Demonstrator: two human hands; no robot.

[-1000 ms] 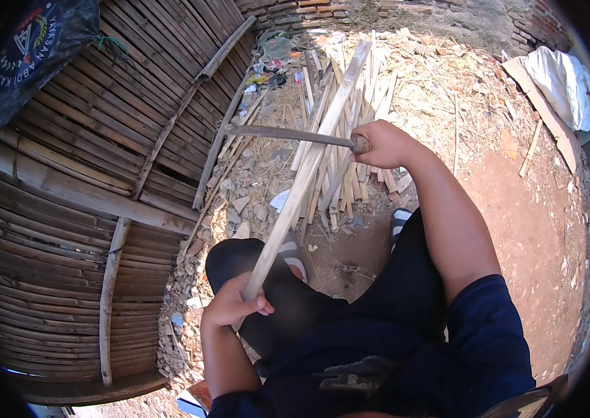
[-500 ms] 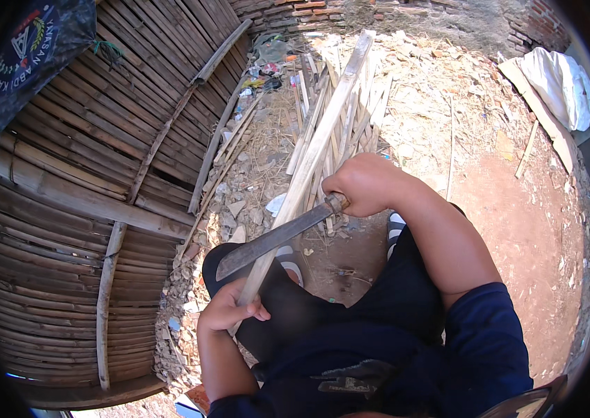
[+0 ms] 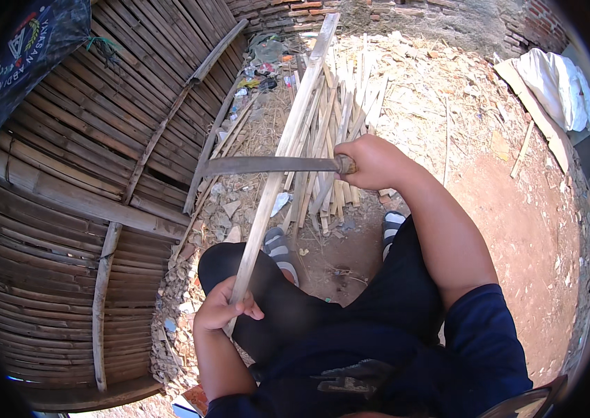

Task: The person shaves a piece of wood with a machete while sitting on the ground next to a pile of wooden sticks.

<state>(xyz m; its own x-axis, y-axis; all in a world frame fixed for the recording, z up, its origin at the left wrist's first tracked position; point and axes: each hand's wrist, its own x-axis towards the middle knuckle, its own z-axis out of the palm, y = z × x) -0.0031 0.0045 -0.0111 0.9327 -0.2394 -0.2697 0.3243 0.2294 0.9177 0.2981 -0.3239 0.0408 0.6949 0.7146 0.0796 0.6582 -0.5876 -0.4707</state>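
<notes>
My left hand [image 3: 226, 306] is closed round the near end of a long pale wooden strip [image 3: 261, 217], by my left knee. The strip slants up and away, its far end close to the brick wall. In my right hand [image 3: 373, 163] is the wooden handle of a machete [image 3: 274, 165]. Its long dark blade lies level across the strip, tip pointing left; whether it touches the wood I cannot tell. Beyond my feet, a pile of similar wooden strips [image 3: 340, 132] rests on the ground, partly behind the held strip and blade.
A bamboo slat wall [image 3: 51, 202] stands close on the left, with rubble along its foot. The brick wall [image 3: 378, 15] closes off the far side. A white sack [image 3: 556, 87] and a board [image 3: 532, 111] lean at the far right. Sandals [image 3: 280, 249] cover my feet.
The machete has moved away from me along the strip, and its blade has turned from slanting to level. The strip's far end has swung left. My left hand keeps its grip.
</notes>
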